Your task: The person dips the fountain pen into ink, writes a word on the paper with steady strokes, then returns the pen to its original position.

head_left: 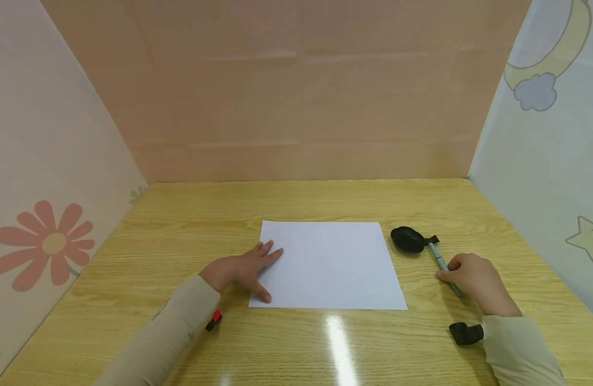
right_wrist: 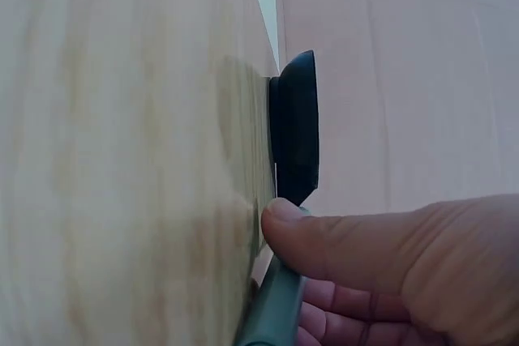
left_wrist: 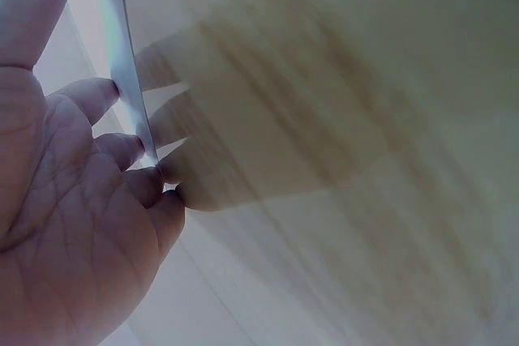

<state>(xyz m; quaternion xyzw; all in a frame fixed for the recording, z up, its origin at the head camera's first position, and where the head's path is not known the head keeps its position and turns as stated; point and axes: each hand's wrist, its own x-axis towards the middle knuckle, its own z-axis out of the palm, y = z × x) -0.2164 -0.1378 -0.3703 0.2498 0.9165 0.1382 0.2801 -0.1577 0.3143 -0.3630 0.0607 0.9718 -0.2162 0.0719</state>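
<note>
A white sheet of paper (head_left: 330,265) lies flat on the wooden table. My left hand (head_left: 250,269) rests on its left edge with spread, straight fingers, and in the left wrist view the fingertips are right at the paper's edge (left_wrist: 130,62). On the right side, my right hand (head_left: 477,279) pinches a grey-green capped pen (head_left: 440,258) between thumb and fingers. The pen slants along the tabletop, its far end right at a black oval thing with a narrow tail (head_left: 408,240). In the right wrist view, my thumb (right_wrist: 349,241) lies over the pen (right_wrist: 276,305).
The wooden table (head_left: 204,203) is bounded by a pinkish back wall (head_left: 301,107) and by white side walls with printed flowers, moon and star. A black wrist camera (head_left: 466,333) sticks out beside my right sleeve. Another small black-and-red piece (head_left: 214,319) shows by my left sleeve.
</note>
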